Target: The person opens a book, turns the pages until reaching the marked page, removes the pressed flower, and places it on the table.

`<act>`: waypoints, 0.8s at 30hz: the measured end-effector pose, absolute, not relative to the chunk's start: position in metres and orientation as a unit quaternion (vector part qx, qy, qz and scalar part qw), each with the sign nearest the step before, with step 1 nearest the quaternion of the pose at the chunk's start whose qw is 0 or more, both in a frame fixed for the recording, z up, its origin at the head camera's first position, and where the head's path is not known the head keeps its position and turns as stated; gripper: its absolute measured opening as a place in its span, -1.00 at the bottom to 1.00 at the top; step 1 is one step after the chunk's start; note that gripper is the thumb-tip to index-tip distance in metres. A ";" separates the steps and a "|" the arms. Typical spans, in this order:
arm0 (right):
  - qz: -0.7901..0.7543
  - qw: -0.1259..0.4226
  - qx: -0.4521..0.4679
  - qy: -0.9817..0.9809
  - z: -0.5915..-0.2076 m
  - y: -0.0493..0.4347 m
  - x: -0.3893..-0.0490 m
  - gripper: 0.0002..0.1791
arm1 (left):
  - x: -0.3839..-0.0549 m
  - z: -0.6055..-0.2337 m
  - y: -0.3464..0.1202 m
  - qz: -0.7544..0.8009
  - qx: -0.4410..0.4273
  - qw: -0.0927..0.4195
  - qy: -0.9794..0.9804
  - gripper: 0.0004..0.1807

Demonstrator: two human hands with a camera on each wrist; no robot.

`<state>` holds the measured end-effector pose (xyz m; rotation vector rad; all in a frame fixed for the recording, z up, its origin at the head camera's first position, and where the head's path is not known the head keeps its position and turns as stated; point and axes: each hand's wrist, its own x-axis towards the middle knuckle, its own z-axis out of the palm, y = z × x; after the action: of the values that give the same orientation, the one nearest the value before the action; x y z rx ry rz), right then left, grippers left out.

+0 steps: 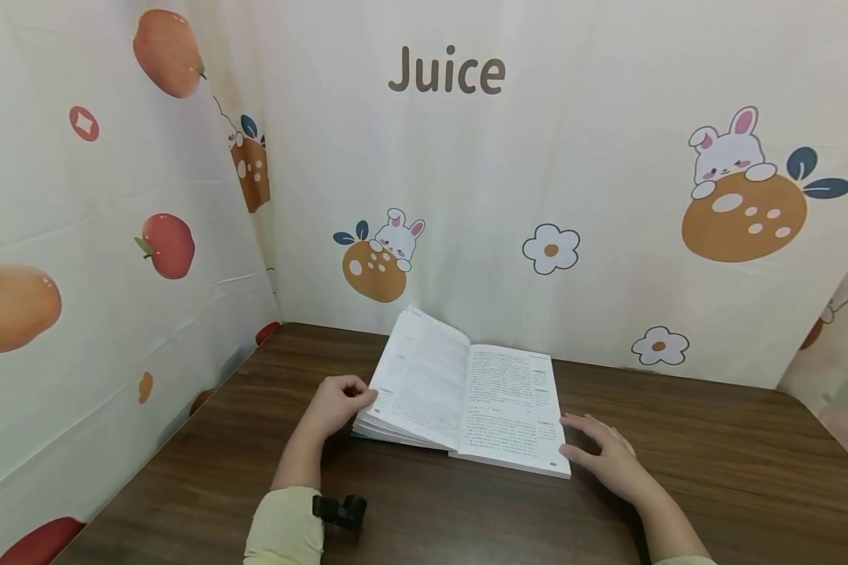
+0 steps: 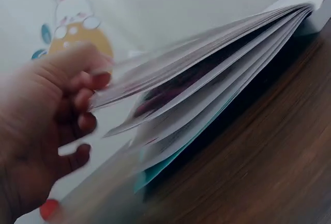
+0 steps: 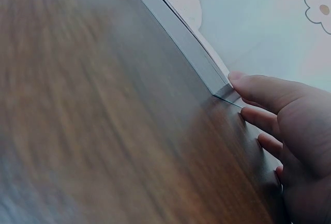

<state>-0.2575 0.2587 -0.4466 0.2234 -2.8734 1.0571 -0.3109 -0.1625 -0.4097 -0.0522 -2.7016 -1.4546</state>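
Observation:
An open book (image 1: 509,400) with printed pages lies on the table, its left-hand leaves raised and fanned apart. My left hand (image 1: 341,404) pinches a bunch of these pages (image 2: 170,71) at their outer edge between thumb and curled fingers. Under them, in the left wrist view, further leaves hang spread above a teal cover (image 2: 165,169). At the book's right edge is my right hand (image 1: 608,457), its fingers loosely spread. In the right wrist view its thumb (image 3: 253,87) touches the book's corner, and the other fingertips are near the tabletop.
The dark wooden table (image 1: 452,518) reaches back to a printed curtain (image 1: 466,196) with fruit and rabbit pictures. Another curtain (image 1: 113,180) hangs along the left side. A black strap device (image 1: 339,512) sits on the left sleeve.

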 end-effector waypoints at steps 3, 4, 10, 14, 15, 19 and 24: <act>0.346 0.035 0.073 -0.935 -0.447 0.259 -0.258 -0.35 | -0.312 -0.416 -0.168 -0.435 -0.018 0.009 -0.900 -0.84; 0.346 0.035 0.073 -0.935 -0.447 0.259 -0.258 -0.35 | -0.312 -0.418 -0.168 -0.426 -0.017 0.001 -0.905 -0.84; 0.347 0.036 0.075 -0.934 -0.447 0.260 -0.258 -0.35 | -0.311 -0.425 -0.163 -0.359 -0.010 -0.027 -0.933 -0.82; 0.347 0.035 0.073 -0.934 -0.446 0.259 -0.258 -0.35 | -0.310 -0.423 -0.154 -0.292 -0.011 -0.021 -0.956 -0.80; 0.347 0.035 0.073 -0.934 -0.446 0.259 -0.258 -0.35 | -0.310 -0.422 -0.151 -0.274 -0.015 -0.010 -0.962 -0.81; 0.346 0.036 0.074 -0.935 -0.447 0.260 -0.258 -0.36 | -0.311 -0.419 -0.129 -0.215 -0.088 0.058 -0.971 -0.62; 0.347 0.036 0.076 -0.934 -0.447 0.260 -0.259 -0.35 | -0.305 -0.420 -0.090 -0.193 -0.255 0.116 -0.940 -0.53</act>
<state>-0.2587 0.2599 -0.4471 0.2331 -2.8698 1.0668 -0.3051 -0.0898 -0.4201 -0.7468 -2.7552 -0.5652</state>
